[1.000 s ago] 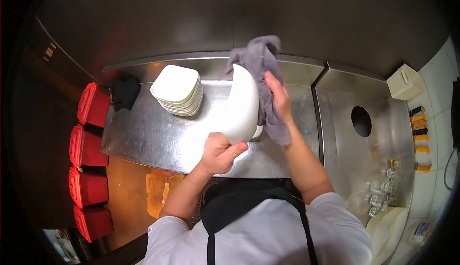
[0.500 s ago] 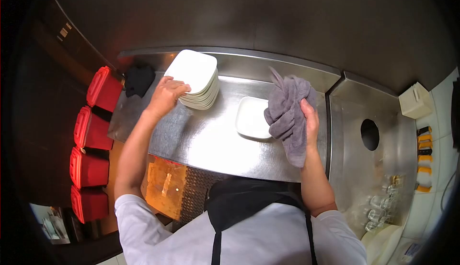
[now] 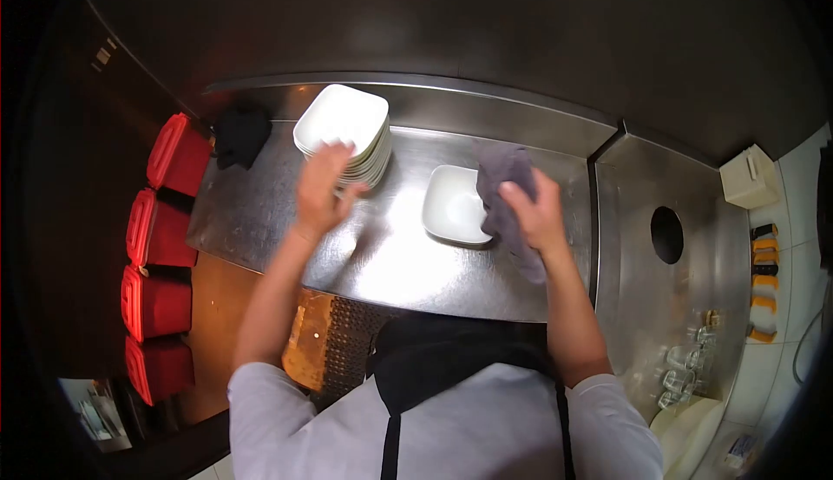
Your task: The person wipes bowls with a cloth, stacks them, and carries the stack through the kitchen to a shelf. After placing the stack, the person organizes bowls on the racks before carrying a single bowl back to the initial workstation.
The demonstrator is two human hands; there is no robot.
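Observation:
A stack of white square plates [image 3: 341,118] stands at the back of the steel counter [image 3: 390,259]. My left hand [image 3: 323,187] hovers at the stack's front edge, blurred, fingers apart, with nothing seen in it. A single white square plate [image 3: 449,207] lies flat to the right of the stack. My right hand [image 3: 538,213] grips a grey cloth [image 3: 501,176] that drapes over that plate's right edge.
Several red containers [image 3: 160,220] line the left side below the counter. A black cloth [image 3: 239,133] lies at the back left corner. To the right are a round hole [image 3: 666,235] in the steel top, several glasses [image 3: 685,367] and a cream box [image 3: 748,176].
A second ago both hands held a plate upright against the cloth. That plate now lies on the counter, the cloth has dropped onto its edge, and my left hand has moved to the stack.

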